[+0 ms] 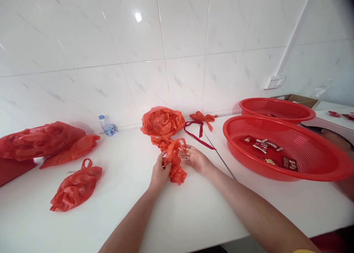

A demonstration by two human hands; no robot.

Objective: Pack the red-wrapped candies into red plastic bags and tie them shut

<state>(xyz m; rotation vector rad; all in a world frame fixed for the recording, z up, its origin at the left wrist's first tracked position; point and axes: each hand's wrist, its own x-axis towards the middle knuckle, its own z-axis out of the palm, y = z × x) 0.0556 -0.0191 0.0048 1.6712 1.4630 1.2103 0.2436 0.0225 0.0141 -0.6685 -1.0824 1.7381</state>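
Observation:
A crumpled red plastic bag (177, 172) is gathered between my hands at the middle of the table. My left hand (159, 173) is closed on its left side, thumb in front and pressing the thin plastic. On the other side, my right hand (195, 159) has its fingers spread apart beside the bag's handle loop; whether they touch the plastic is hard to tell. Just behind, more crumpled red plastic (160, 142) lies in front of a red bag with its mouth open (163, 122), which stands near the wall.
Right of my hands, a red perforated basket (279, 175) holds several small wrapped packets (260, 146); a second red basket (276, 101) stands behind. Dark red ribbon (200, 139) and a knotted red bag (203, 116) lie nearby. Leftward are a bottle (107, 127), a tied bag (77, 188) and larger red bags (47, 140).

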